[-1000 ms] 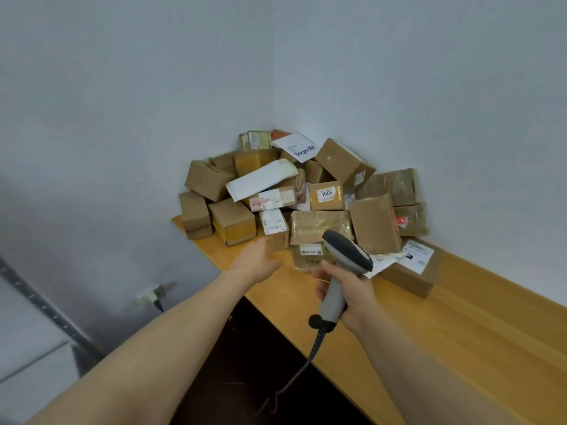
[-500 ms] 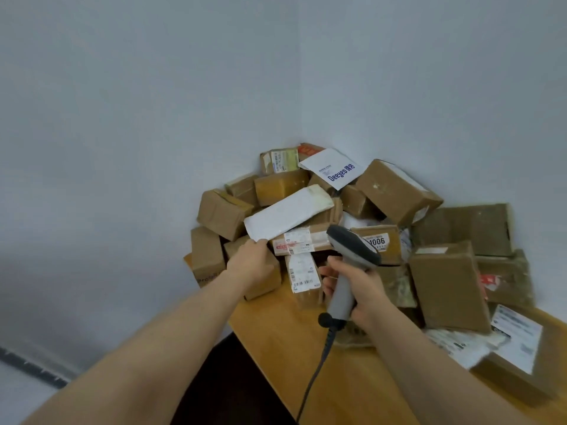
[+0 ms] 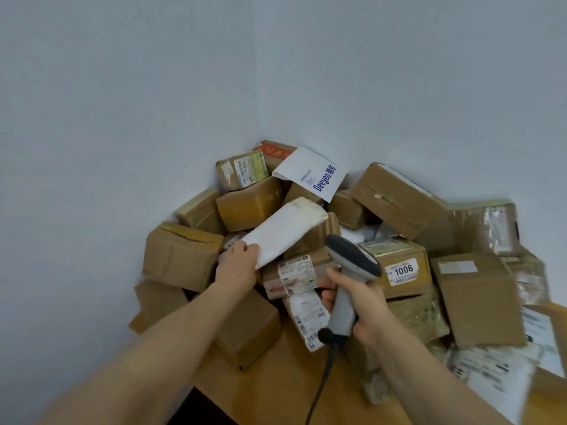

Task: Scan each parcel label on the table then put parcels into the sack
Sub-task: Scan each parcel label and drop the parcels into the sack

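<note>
Gripping the near end of a white padded parcel [image 3: 288, 231], the left hand [image 3: 237, 265] touches the top of the heap of cardboard parcels [image 3: 395, 197] piled in the wall corner on the wooden table [image 3: 276, 384]. The right hand [image 3: 356, 299] is wrapped around the handle of the grey barcode scanner [image 3: 349, 271], its head just beside the box marked 1006 [image 3: 402, 269].

Left hand [image 3: 236, 266] reaches forward, pinching; right hand [image 3: 363, 302] is clenched, gripping.
</note>
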`<state>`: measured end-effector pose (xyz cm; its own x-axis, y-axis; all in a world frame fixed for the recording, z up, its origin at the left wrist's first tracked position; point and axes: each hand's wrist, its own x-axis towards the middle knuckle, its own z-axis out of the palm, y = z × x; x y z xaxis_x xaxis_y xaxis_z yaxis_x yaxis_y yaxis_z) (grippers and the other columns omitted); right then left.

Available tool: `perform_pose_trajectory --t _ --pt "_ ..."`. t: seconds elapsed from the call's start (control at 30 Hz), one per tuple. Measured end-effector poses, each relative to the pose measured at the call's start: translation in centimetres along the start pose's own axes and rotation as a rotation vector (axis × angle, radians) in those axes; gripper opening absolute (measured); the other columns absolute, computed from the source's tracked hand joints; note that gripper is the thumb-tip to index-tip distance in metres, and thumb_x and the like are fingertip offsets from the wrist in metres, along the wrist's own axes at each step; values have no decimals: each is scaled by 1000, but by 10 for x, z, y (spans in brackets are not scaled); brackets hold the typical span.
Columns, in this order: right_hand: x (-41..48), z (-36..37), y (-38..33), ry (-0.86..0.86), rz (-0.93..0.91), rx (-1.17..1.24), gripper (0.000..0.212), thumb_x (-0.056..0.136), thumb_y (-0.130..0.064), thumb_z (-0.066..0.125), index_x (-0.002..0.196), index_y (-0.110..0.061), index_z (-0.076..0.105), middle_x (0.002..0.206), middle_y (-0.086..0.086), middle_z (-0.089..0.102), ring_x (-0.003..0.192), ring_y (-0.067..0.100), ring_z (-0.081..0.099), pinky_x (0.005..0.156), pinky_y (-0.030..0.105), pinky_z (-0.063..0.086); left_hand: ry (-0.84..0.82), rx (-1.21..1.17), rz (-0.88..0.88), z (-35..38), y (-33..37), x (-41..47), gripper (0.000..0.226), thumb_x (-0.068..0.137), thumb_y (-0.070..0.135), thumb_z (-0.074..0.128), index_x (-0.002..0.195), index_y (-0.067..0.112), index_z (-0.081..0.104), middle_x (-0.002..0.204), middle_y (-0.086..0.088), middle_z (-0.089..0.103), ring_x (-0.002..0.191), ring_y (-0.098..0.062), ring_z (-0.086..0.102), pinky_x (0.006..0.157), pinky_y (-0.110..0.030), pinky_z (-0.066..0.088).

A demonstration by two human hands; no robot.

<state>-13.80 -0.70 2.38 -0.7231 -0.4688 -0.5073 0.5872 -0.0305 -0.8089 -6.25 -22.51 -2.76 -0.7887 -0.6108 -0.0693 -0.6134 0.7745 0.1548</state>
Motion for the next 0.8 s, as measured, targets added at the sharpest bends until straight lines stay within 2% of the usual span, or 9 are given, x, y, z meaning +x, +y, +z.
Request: perform_pose_trajectory --t 0.1,0.17,0.23,0.33,0.4,0.47,0.63,0.8 --pt "3 14 1 47 -9 -1 17 81 -9 74 94 -1 66 75 14 73 60 19 64 57 32 55 167 -425 -20 -28 -25 11 30 91 15 57 121 18 54 118 -3 57 98 -19 56 74 -30 48" --pt "3 24 0 50 -18 5 17 82 -8 74 95 -1 66 76 14 73 61 19 64 58 32 55 247 -678 -73 -52 -39 12 20 90 14 60 110 16 62 106 -3 65 94 -19 60 72 -29 48" --pt "2 35 -3 49 -28 13 15 82 -7 73 94 -2 65 74 14 73 60 19 64 59 32 55 244 -938 -125 -69 -45 9 20 87 7 64 107 10 66 105 -8 68 93 -22 64 73 -28 52" --pt "-3 47 -8 12 -34 12 13 83 -6 72 93 -3 64 74 13 72 58 18 63 55 29 55 170 -1176 -165 -83 -39 -2 23 86 -2 65 109 0 65 99 -9 67 74 -10 65 56 -13 51" --pt "-8 51 -12 -21 -45 -1 12 83 -6 73 91 -4 64 74 13 72 58 18 64 53 28 55 140 -1214 -174 -86 -35 -10 21 86 -4 65 106 0 65 92 -5 67 67 -5 65 51 -10 49" --pt "-13 52 -15 -55 -73 -29 12 82 -7 73 90 -5 64 73 12 72 60 18 65 54 28 55 130 -1212 -179 -87 -33 -17 22 85 -4 65 107 0 65 96 -7 68 71 -7 64 52 -11 50" --pt "-30 49 -20 -176 -96 -100 20 82 -14 75 95 -4 64 71 12 69 64 23 66 73 41 58 153 -1199 -194 -95 -30 -30 21 86 -3 64 107 1 66 102 -12 67 75 -11 64 54 -12 52" --pt "-46 46 -21 -279 -44 -82 23 82 -14 74 96 -4 58 58 9 58 48 18 53 54 33 51 175 -1177 -214 -105 -23 -42 25 86 -1 65 111 0 65 106 -12 67 79 -14 64 60 -17 51"
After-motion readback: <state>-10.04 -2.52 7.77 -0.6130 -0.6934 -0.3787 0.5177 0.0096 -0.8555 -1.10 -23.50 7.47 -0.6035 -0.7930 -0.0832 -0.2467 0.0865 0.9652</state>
